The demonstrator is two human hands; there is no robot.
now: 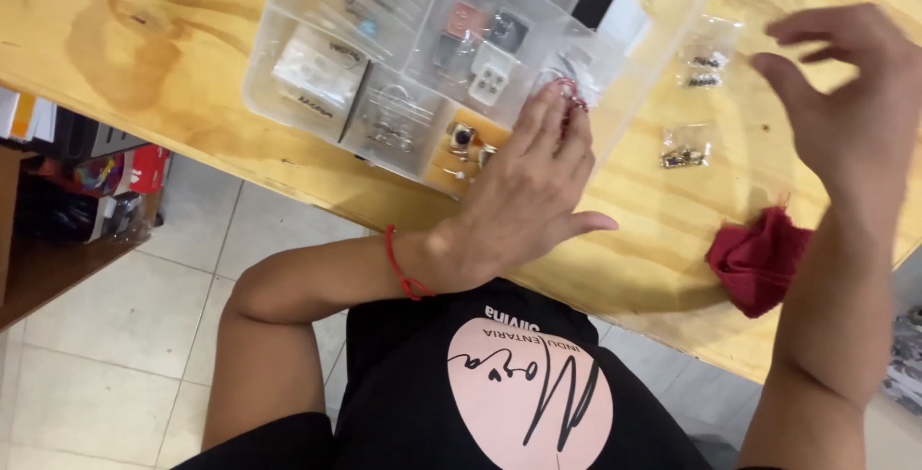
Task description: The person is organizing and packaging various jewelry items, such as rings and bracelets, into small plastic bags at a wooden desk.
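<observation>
Pale pine worktop [144, 67] — light grey floor tiles [125, 316] below; dark wooden shelf [38, 268] at left — cluttered with boxes [86, 192].

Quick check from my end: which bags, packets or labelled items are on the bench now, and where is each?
Clear plastic organiser box: upper centre, holding small parts and bags.
White labelled packet: box's left compartment, squarish.
Two small clear bags of dark hardware: on the wood right of the box.
Left hand: fingertips at the box's right edge.
</observation>
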